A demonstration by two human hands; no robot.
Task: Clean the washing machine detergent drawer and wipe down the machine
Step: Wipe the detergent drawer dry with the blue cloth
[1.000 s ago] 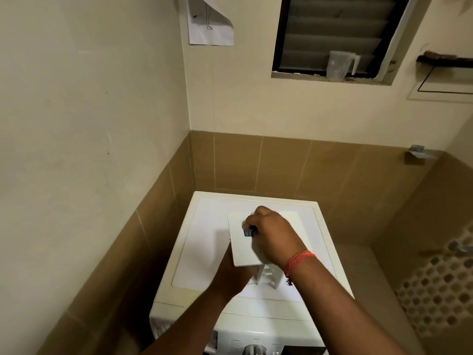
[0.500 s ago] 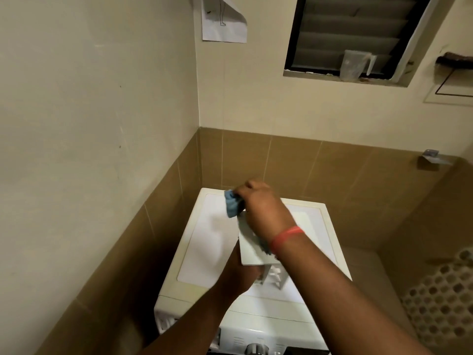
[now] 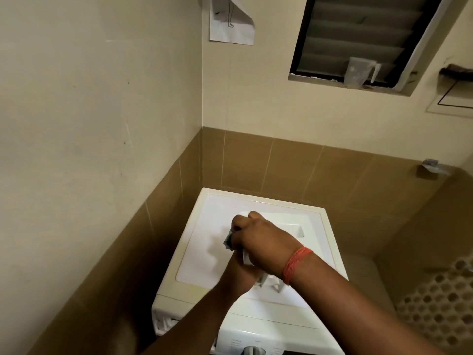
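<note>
The right hand [image 3: 263,242] reached in from the lower right, wrist bent, knuckles up, its fingers curled in a grip round a blue cloth [image 3: 228,242], of which only a crumpled corner showed at the left of the fist. An orange band [image 3: 295,264] circled the wrist just behind that grip. The left hand [image 3: 243,275] came up from below, mostly hidden under the right one; it seemed to hold the drawer [image 3: 271,280] from beneath, though its grip could not be made out. The drawer was white plastic, held above the top of the machine [image 3: 204,252]: a flat pale edge showed just under the right fist, ribbed compartment walls stuck out below the wrist, and another part showed beyond the knuckles. The cloth pressed against the drawer's left edge. The machine was white with a cream rim, set in the corner against brown tiles [image 3: 294,170], its dial [image 3: 253,351] nearest the camera, below both arms.
</note>
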